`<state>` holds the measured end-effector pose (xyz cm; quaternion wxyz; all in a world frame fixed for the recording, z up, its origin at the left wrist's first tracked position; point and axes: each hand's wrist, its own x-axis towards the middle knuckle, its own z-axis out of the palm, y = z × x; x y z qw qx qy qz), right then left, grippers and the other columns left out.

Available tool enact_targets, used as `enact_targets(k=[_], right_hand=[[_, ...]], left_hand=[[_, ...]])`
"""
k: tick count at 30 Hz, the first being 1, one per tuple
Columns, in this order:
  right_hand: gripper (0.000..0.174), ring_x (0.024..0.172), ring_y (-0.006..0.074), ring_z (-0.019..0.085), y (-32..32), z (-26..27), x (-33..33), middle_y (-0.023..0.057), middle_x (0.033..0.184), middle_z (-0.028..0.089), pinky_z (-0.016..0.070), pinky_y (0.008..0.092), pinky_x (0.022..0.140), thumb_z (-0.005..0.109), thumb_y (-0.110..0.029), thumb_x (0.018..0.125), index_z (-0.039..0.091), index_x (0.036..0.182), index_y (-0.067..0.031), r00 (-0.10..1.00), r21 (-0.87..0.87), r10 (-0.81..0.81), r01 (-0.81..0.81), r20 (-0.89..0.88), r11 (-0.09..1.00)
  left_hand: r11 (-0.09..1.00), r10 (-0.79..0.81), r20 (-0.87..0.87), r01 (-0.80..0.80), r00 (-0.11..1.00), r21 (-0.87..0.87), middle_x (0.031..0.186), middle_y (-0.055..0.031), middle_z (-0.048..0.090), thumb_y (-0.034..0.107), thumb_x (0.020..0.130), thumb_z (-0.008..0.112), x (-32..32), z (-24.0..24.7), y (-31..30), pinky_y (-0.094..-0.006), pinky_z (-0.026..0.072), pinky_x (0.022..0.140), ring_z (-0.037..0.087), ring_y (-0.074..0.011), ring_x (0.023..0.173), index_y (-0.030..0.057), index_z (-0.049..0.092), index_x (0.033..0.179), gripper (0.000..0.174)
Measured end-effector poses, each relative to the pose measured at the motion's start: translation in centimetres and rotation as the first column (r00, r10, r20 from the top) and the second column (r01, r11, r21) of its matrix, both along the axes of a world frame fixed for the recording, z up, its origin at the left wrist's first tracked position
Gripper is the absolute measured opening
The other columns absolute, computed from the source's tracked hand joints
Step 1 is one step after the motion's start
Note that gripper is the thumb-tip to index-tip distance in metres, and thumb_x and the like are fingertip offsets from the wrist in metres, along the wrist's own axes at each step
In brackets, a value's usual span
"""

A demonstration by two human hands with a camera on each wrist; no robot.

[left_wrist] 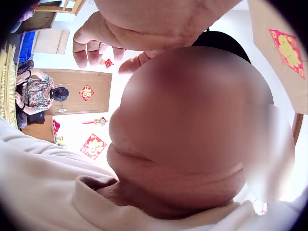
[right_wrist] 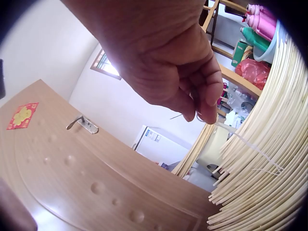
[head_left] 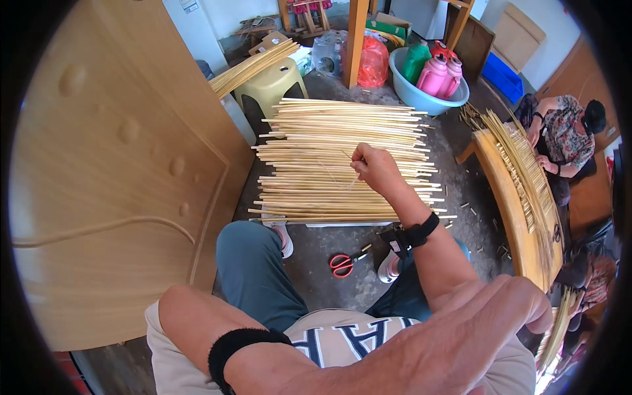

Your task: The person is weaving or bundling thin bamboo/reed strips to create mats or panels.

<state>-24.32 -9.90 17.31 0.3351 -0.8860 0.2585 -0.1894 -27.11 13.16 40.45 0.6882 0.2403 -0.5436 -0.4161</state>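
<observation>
Sticks (head_left: 342, 178) lie side by side in a wide layer, uneven ends jutting both ways; dark floor (head_left: 316, 289) separates them from the curved bench (head_left: 517, 217) at right. The right hand (head_left: 380, 172) pinches a thin needle (right_wrist: 176, 116) above them, white thread (right_wrist: 255, 147) trailing. The left hand (head_left: 503, 303) is raised near the face, fingers loosely bent, gripping nothing visible. A wooden door (head_left: 125, 184) flanks the left ends; a stool (head_left: 273, 82) stands by the far left corner, a basin (head_left: 431, 97) past the far right. Red-handled scissors (head_left: 343, 265) lie between 2 shoes (head_left: 390, 268).
</observation>
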Motion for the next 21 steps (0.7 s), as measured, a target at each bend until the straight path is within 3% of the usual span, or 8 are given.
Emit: enact_targets(k=[1,3,5,7,9,12,14,21], right_hand=[[0.011,0.069,0.0362,0.06,0.0,0.1,0.1,0.0168,0.069,0.062,0.0464,0.0443,0.063,0.062,-0.015,0.079,0.058,0.081,-0.0051,1.0,0.003,0.007,-0.007,-0.001,1.0],[0.011,0.07,0.0362,0.06,0.1,0.3,-0.3,0.0167,0.069,0.062,0.0463,0.0443,0.063,0.062,-0.015,0.079,0.058,0.08,-0.005,1.0,0.002,-0.01,0.01,-0.006,1.0],[0.011,0.07,0.0362,0.06,0.0,0.6,-0.3,0.0167,0.069,0.062,0.0462,0.0443,0.063,0.062,-0.015,0.079,0.058,0.08,-0.005,1.0,-0.008,-0.02,0.02,-0.012,1.0],[0.011,0.055,0.0192,0.063,0.0,0.6,-0.2,0.011,0.063,0.061,0.0476,0.0313,0.052,0.062,-0.009,0.081,0.055,0.082,-0.0006,0.999,-0.046,0.017,-0.019,-0.029,0.999],[0.011,0.055,0.0195,0.063,0.3,0.5,-0.5,0.0112,0.062,0.06,0.0476,0.0315,0.052,0.062,-0.009,0.081,0.055,0.082,-0.0009,1.0,-0.028,0.007,-0.008,-0.027,1.0],[0.009,0.054,0.0203,0.063,-0.1,0.8,-0.1,0.0117,0.061,0.06,0.0476,0.0319,0.053,0.061,-0.009,0.081,0.056,0.081,-0.0018,1.0,-0.068,0.024,-0.024,0.006,0.997],[0.01,0.073,0.0371,0.06,0.0,0.8,-0.3,0.0174,0.072,0.062,0.0454,0.0453,0.064,0.061,-0.014,0.079,0.057,0.081,-0.0054,1.0,-0.004,0.003,-0.003,-0.012,1.0],[0.009,0.065,0.0315,0.061,0.2,0.6,-0.2,0.0153,0.069,0.062,0.0466,0.0405,0.061,0.061,-0.012,0.079,0.057,0.081,-0.0044,0.999,-0.088,0.019,-0.015,0.047,0.996]], left_hand=[[1.0,0.0,0.0,0.0,1.0,0.0,0.102,-0.0191,0.047,-0.006,0.064,0.043,-0.9,-0.9,-0.5,-0.0322,0.0375,0.084,0.048,-0.0277,0.094,-0.0073,0.041,0.113,0.049],[0.923,0.302,-0.088,-0.314,0.949,-0.223,0.098,-0.0187,0.048,-0.006,0.062,0.044,-3.1,-3.0,-2.3,-0.0354,0.0388,0.082,0.048,-0.0307,0.089,-0.0063,0.043,0.11,0.048],[0.938,0.284,0.03,-0.271,0.958,-0.218,0.093,-0.0168,0.048,-0.006,0.061,0.046,-2.5,-3.6,-2.1,-0.0361,0.0391,0.079,0.048,-0.0309,0.085,-0.0053,0.045,0.106,0.045],[0.951,0.263,0.15,-0.23,0.953,-0.207,0.089,-0.0149,0.048,-0.005,0.061,0.048,-1.8,-3.4,-2.5,-0.0367,0.0395,0.077,0.048,-0.0312,0.081,-0.0044,0.048,0.102,0.041],[0.939,0.291,0.519,-0.135,0.803,-0.318,0.082,-0.0118,0.049,-0.005,0.06,0.052,-1.6,-3.2,-2.8,-0.0381,0.039,0.075,0.049,-0.0279,0.074,-0.0025,0.053,0.091,0.031],[0.833,0.55,0.572,-0.352,0.608,-0.426,0.08,-0.0068,0.05,-0.005,0.059,0.061,-1.8,-2.5,-2.0,-0.0335,0.0416,0.071,0.05,-0.0237,0.071,0.0032,0.058,0.083,0.026],[0.824,0.565,0.551,-0.386,0.614,-0.414,0.079,-0.0059,0.05,-0.005,0.059,0.062,-2.2,-2.3,-1.8,-0.0328,0.0418,0.07,0.05,-0.023,0.071,0.0039,0.058,0.083,0.026],[0.653,0.745,0.472,-0.66,0.471,-0.372,0.079,0.0,0.049,-0.004,0.058,0.067,-2.8,-1.4,-0.8,-0.0279,0.0432,0.066,0.05,-0.0177,0.072,0.009,0.059,0.082,0.029]])
